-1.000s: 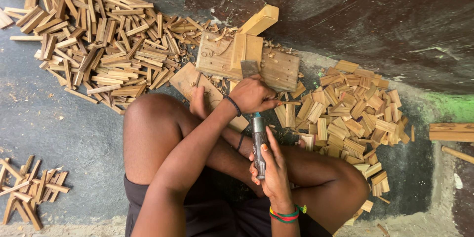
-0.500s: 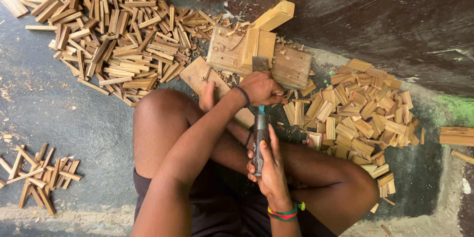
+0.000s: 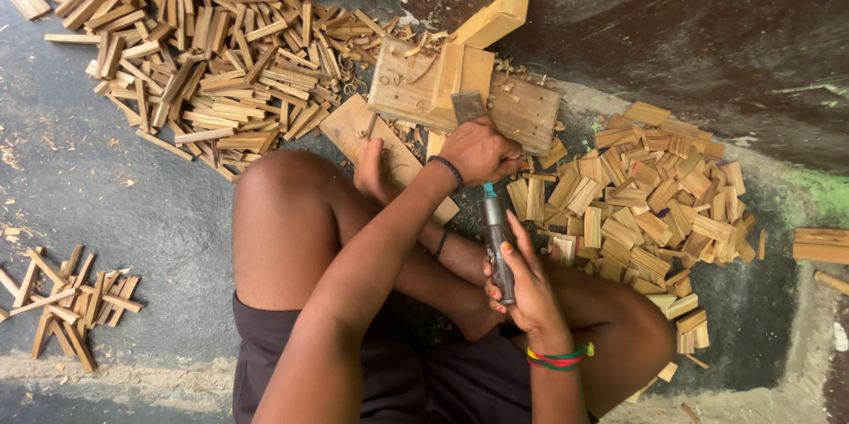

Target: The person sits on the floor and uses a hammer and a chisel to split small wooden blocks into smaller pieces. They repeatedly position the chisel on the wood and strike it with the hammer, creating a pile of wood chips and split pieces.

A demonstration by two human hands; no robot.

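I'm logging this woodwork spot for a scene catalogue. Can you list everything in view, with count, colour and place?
large pile of wood strips: many, tan, upper left on the floor
pile of short wood pieces: many, tan, right of the legs
small heap of sticks: several, tan, lower left
wooden work block: one, pale wood, top centre, with shavings around it
flat board: one, tan, under the foot
loose wood piece: one, tan, far right edge
chisel: one, grey handle with blue tip, centre
floor: dark grey
left hand: gripping the work at the block
right hand: holding the chisel, striped wristband
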